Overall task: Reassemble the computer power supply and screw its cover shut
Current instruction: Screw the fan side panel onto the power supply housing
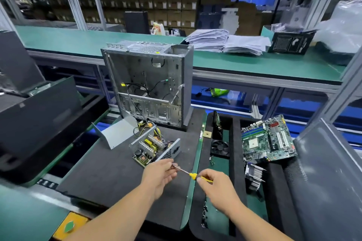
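Screwdriver [188,173] readied beside the open power supply [154,147], cover [115,133] still off.
My right hand [213,184] gripped its yellow handle; left fingers [168,162] pinched the tip, probably seating a screw.

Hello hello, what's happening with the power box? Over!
Right hand grips screwdriver handle; left hand pinches its tip. Power supply open, cover lying beside it. Nothing in between.
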